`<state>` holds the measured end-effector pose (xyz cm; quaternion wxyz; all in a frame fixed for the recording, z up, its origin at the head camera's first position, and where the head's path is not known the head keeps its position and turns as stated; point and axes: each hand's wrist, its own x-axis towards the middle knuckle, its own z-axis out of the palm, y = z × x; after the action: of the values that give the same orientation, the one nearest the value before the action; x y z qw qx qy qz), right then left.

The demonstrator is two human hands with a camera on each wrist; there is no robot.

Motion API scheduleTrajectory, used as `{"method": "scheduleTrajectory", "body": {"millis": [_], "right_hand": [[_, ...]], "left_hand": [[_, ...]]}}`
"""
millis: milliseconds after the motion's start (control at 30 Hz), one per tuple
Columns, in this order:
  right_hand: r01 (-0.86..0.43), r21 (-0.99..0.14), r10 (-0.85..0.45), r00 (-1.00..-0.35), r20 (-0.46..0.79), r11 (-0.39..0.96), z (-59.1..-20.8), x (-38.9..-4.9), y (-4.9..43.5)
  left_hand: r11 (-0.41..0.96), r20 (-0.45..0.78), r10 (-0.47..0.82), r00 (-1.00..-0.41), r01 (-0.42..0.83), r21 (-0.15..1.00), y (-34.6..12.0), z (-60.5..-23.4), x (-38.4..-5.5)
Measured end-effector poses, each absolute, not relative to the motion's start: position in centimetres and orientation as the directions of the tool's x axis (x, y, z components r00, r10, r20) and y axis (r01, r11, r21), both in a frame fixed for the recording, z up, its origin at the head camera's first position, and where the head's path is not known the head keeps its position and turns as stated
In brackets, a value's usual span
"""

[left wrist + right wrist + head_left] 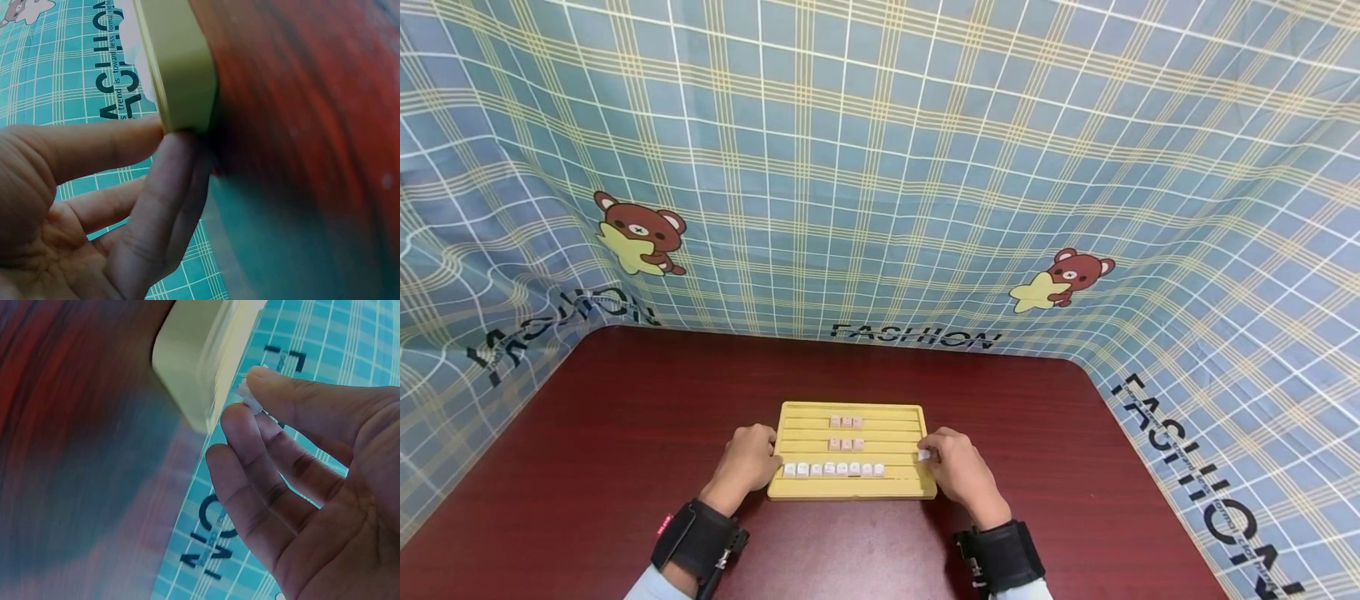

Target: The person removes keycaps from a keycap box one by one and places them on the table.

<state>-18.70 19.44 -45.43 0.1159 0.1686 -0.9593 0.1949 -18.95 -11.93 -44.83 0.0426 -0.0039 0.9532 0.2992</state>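
Note:
A yellow ridged tray [820,489] lies flat on the table between both hands. My left hand [748,457] pinches the tray's left edge, with the thumb over the rim and fingertips against the side wall [184,69]. At the right edge, my right hand [958,468] pinches a small white keycap-like block [249,400] between thumb and index finger. Its other fingers are bent loosely. Along the lower slot stands a row of several white blocks [829,469] with faint marks on top. Three pinkish blocks [846,444] sit in a middle slot, and three more pinkish blocks [846,422] higher up.
The dark red wooden table [647,417] stretches out around the tray. Behind and at both sides hangs a blue checked cloth [850,208] with bear pictures and black lettering. A black band [700,542] is strapped round each wrist.

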Motion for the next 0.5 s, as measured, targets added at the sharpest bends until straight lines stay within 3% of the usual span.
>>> {"method": "scheduleTrajectory", "body": {"millis": [500], "right_hand": [[-0.269,-0.389,-0.189,-0.955,0.231,0.881,-45.8,-19.1,22.1]], "left_hand": [[0.825,-0.075,0.015,-0.997,-0.030,0.564,-11.9,-44.8,-19.0]]}}
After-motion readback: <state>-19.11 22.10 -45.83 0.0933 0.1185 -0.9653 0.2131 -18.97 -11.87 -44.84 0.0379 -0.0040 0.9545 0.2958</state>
